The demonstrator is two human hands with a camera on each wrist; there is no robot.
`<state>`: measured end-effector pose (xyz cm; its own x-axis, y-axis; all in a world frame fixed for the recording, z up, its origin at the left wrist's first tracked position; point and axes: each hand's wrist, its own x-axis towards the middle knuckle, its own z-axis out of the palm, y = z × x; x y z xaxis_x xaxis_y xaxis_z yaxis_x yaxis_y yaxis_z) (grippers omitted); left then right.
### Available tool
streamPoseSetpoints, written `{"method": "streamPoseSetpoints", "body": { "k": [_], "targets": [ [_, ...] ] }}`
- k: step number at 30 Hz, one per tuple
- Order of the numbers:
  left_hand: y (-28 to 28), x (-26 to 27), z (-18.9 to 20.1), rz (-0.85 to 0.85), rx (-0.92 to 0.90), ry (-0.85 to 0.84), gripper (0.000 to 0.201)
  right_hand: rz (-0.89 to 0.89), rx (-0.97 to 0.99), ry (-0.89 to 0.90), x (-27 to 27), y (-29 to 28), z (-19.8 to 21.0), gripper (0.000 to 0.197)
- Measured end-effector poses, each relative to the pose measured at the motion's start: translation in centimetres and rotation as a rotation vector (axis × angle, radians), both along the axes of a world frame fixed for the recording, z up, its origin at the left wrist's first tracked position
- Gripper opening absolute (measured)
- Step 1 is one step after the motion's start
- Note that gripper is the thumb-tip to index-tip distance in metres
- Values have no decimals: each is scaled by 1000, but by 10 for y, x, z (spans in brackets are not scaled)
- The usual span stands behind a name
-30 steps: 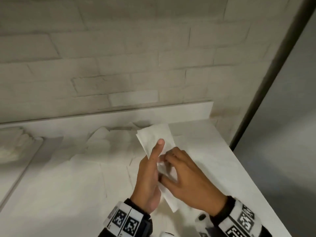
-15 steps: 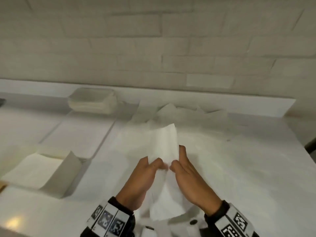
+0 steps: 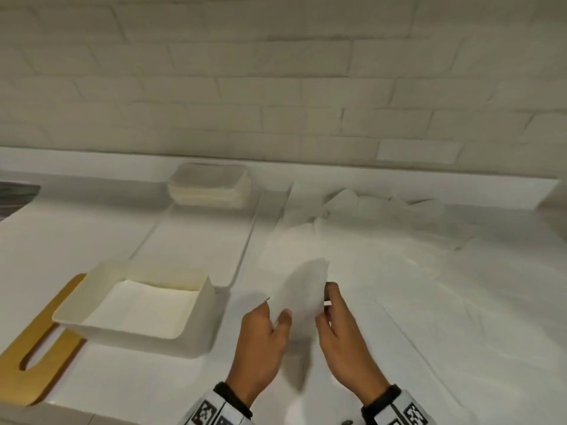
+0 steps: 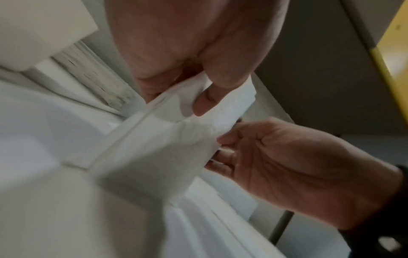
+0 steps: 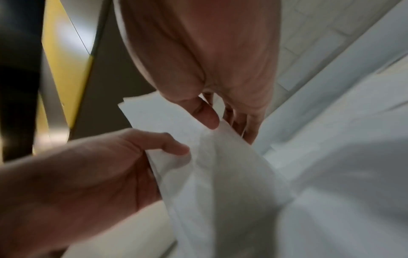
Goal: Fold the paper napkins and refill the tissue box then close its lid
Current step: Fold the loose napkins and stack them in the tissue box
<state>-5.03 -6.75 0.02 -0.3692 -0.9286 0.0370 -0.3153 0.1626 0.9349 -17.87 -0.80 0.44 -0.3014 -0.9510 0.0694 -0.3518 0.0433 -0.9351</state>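
Hands, left (image 3: 260,342) and right (image 3: 343,342), pinch folded napkin (image 3: 302,289) between thumbs and fingers.

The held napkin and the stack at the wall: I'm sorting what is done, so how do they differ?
The napkin is one folded piece held up off the counter, pinched between the left hand and right hand. The stack is many sheets piled flat on the counter by the wall, touched by no hand. The napkin stands on edge, blurred; the stack lies level. Both are white paper, and neither is in the open box.

White napkin (image 3: 302,289), yellow lid (image 3: 33,348)
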Motion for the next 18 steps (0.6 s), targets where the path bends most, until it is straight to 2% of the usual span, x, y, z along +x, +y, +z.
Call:
{"method": "streamPoseSetpoints", "body": {
  "k": [6,10,12,14,18],
  "targets": [
    [-14,2,20,-89,-52,59,19,-61,-108,-67,-9,-3,24,23],
    [-12,7,-3,-139,24,-69,37,-19,112,20,-1,0,-8,46],
    [-10,9,-1,-132,84,-59,41,-10,127,34,3,0,-14,49],
    [-12,10,12,-75,185,70,36,6,73,42,5,-4,-7,41],
    [-21,36,54,58,420,452,36,94,4,103,21,-16,24,30]
  ]
}}
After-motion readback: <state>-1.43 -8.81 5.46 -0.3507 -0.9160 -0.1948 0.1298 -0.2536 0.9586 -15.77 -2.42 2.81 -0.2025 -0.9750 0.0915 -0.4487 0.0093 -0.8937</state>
